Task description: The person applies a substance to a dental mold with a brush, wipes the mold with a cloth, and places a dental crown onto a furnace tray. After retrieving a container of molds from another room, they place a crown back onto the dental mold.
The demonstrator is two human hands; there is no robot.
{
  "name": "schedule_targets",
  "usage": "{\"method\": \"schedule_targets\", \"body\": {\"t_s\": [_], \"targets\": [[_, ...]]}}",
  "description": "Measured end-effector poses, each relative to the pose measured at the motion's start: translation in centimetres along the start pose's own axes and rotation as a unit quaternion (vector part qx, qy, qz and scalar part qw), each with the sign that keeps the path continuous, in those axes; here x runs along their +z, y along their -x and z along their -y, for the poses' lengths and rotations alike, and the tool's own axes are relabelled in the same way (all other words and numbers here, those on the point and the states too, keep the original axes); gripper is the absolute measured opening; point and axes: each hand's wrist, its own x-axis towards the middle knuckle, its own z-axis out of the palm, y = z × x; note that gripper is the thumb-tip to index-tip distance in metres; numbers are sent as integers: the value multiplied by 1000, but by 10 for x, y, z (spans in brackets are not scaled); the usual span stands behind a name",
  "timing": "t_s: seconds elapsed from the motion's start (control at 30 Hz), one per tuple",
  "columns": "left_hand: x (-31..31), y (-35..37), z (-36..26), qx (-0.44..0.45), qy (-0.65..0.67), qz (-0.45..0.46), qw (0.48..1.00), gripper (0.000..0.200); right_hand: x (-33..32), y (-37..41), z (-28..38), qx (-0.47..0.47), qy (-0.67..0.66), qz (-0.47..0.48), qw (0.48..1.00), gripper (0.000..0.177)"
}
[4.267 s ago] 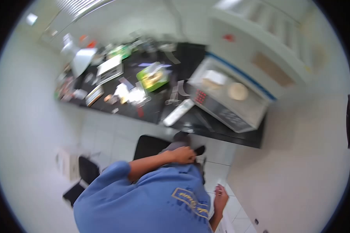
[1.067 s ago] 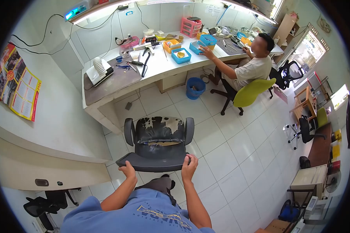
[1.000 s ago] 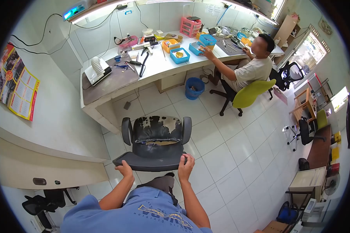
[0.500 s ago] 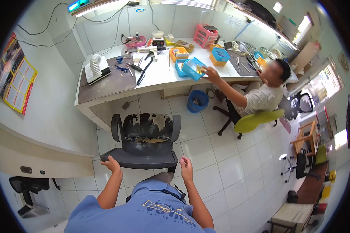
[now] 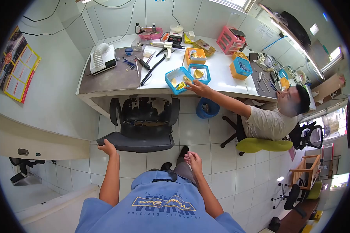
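My left hand is closed on the left end of the backrest of a black office chair. The chair's seat covering is torn and peeling, and its front part faces the workbench. My right hand hangs in the air to the right of the backrest, apart from it, with loosely curled fingers and nothing visible in it. On the bench beyond the chair, a co-worker's hand touches a light blue plastic basket that holds yellow pieces.
A seated co-worker is at the right on a green-backed chair. A blue bin stands under the bench. On top are another blue basket, an orange basket, a white hose unit and hand tools. A wall is at the left.
The black chair is now closer to the bench, with my left hand still on its backrest. My right hand is farther from the backrest. The co-worker's arm has moved the blue basket leftward.
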Motion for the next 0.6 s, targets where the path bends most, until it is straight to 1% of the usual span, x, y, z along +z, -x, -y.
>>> {"method": "schedule_targets", "body": {"t_s": [0.07, 0.13, 0.17, 0.23, 0.3, 0.37, 0.43, 0.47, 0.5, 0.57, 0.6], "targets": [[11, -2, 0, -1, -8, -15, 1000, 62, 14, -32, 24, 0, 8, 25, 1000, 28], [23, 2, -7, 0, -15, -29, 999, 62, 29, -63, 50, -23, 37, 74, 996, 28], [25, 9, -18, 6, 1, -23, 1000, 61, 34, -78, 61, -18, 38, 78, 996, 28], [31, 17, -24, 13, 13, -24, 1000, 61, 42, -105, 84, -23, 37, 118, 992, 27], [35, 5, -17, -20, 28, -16, 999, 59, 48, -136, 95, 2, 24, 132, 991, 27], [38, -12, -2, 1, 16, -19, 1000, 56, 58, -161, 107, 25, 5, 142, 989, 27], [47, -18, 3, -1, 31, -36, 999, 54, 67, -183, 124, 38, 30, 162, 986, 27], [49, -15, -4, -4, 38, -37, 999, 51, 72, -192, 135, 36, 15, 168, 985, 22], [50, -10, -9, -5, 29, -40, 999, 51, 74, -199, 145, 46, 13, 167, 985, 22], [54, -5, -20, -49, 38, -51, 997, 50, 78, -215, 162, 31, -18, 170, 985, 16], [56, -1, -25, -51, 39, -43, 997, 49, 77, -228, 164, 18, -32, 152, 988, 14]]}}
